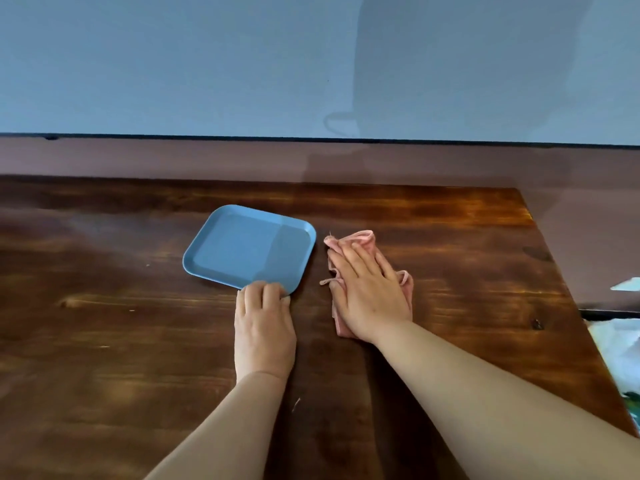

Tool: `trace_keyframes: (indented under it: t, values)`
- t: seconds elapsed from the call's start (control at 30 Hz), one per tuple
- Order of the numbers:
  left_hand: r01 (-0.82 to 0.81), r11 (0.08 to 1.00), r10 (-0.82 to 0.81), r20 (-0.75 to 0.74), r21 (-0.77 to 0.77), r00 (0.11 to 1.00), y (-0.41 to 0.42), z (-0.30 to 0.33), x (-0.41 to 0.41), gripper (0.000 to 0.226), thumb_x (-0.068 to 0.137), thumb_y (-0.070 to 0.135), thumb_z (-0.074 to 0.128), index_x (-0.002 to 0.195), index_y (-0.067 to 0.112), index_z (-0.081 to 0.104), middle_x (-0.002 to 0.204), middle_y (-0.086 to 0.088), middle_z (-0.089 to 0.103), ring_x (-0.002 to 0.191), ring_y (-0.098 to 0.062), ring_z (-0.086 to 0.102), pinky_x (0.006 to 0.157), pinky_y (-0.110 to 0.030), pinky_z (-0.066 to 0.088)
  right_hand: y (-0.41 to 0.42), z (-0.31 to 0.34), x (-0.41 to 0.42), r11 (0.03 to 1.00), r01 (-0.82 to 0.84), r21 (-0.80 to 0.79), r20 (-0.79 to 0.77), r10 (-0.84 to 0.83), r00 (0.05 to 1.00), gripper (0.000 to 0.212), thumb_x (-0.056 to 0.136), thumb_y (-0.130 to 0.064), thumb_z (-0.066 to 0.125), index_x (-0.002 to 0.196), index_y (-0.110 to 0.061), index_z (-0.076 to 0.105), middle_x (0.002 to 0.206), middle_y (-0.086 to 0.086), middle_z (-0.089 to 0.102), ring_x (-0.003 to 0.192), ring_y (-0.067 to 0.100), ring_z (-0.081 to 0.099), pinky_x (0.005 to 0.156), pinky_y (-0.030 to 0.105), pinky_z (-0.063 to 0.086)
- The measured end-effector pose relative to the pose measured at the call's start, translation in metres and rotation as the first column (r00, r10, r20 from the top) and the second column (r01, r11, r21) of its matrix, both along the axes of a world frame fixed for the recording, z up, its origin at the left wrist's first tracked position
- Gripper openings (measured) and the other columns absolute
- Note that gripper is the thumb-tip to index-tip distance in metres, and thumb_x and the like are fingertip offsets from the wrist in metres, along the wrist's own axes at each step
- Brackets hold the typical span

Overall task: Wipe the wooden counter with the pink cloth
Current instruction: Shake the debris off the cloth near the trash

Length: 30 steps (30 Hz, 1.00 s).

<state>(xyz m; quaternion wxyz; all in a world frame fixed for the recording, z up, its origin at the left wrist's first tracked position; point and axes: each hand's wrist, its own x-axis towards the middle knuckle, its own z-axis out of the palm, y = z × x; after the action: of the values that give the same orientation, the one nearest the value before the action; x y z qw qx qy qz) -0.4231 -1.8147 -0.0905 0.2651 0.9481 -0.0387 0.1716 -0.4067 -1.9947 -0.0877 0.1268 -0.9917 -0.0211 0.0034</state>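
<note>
A crumpled pink cloth (360, 241) lies on the dark wooden counter (450, 244), right of centre. My right hand (370, 292) presses flat on top of it with straight fingers, covering most of it. A blue rectangular tray (242, 247) sits just left of the cloth. My left hand (265, 327) holds the tray's near corner with curled fingers, fingertips on its rim.
The counter's back edge meets a brownish ledge (207, 157) below a blue-grey wall. Its right edge runs diagonally down to the lower right, with pale objects (620, 355) beyond it. Bare wood spreads to the left and in front of my hands.
</note>
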Motion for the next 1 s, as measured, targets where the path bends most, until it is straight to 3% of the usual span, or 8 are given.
trace_keyframes:
  t: [0.4,0.57,0.67,0.77,0.87,1.0]
  values:
    - [0.019,0.999,-0.020,0.019,0.036,1.000,0.000,0.002,0.001,0.006,0.088,0.011,0.063,0.093,0.011,0.059,0.098,-0.006,0.054,0.095,-0.025,0.048,0.085,-0.044,0.051,0.009,-0.006,0.076,0.999,0.049,-0.013,0.032,-0.049,0.998,0.060,0.104,-0.041,0.025,0.162,-0.034,0.010,0.170,-0.011,0.011,0.156,0.010,0.005,0.127,0.038,0.001]
    - [0.030,0.997,-0.025,0.061,-0.077,0.998,0.002,-0.001,0.001,0.007,0.090,0.007,0.062,0.095,0.010,0.057,0.102,-0.006,0.053,0.100,-0.022,0.045,0.088,-0.040,0.047,0.024,-0.005,0.044,0.995,0.098,0.004,0.008,-0.098,0.995,0.062,0.104,-0.041,0.025,0.163,-0.033,0.007,0.170,-0.011,0.006,0.156,0.010,0.002,0.127,0.038,-0.004]
    - [0.051,0.992,-0.045,0.058,-0.113,0.997,0.002,-0.002,0.001,0.010,0.089,0.004,0.063,0.097,0.008,0.057,0.107,-0.010,0.053,0.105,-0.024,0.043,0.093,-0.035,0.040,0.038,0.001,-0.001,0.999,0.021,0.032,-0.010,-0.020,1.000,0.063,0.102,-0.043,0.024,0.163,-0.031,0.011,0.170,-0.011,0.007,0.156,0.009,0.002,0.126,0.036,-0.005]
    - [0.121,0.989,-0.121,0.014,-0.082,0.993,0.003,0.001,-0.002,0.009,0.088,0.002,0.065,0.095,0.006,0.060,0.109,-0.014,0.056,0.109,-0.027,0.044,0.094,-0.040,0.044,0.038,0.007,-0.051,0.996,-0.069,0.059,-0.021,0.070,0.997,0.062,0.102,-0.045,0.021,0.162,-0.029,0.020,0.170,-0.010,0.011,0.156,0.009,0.004,0.126,0.035,-0.006]
    - [0.241,0.970,-0.241,-0.037,0.005,0.970,0.001,0.007,-0.007,0.008,0.088,0.002,0.066,0.094,0.003,0.061,0.112,-0.018,0.056,0.113,-0.037,0.048,0.091,-0.050,0.050,0.026,0.006,-0.092,0.997,-0.053,0.047,-0.036,0.055,0.998,0.061,0.102,-0.044,0.020,0.162,-0.029,0.020,0.169,-0.013,0.008,0.156,0.007,0.002,0.125,0.037,-0.005]
    - [0.496,0.864,-0.490,-0.084,0.083,0.868,-0.023,0.023,-0.028,0.011,0.084,-0.005,0.068,0.093,0.000,0.063,0.108,-0.019,0.058,0.109,-0.041,0.054,0.092,-0.047,0.048,0.001,0.009,-0.137,1.000,0.025,-0.010,-0.086,-0.026,0.996,0.060,0.104,-0.043,0.020,0.163,-0.029,0.016,0.170,-0.011,0.009,0.156,0.006,-0.002,0.126,0.037,-0.007]
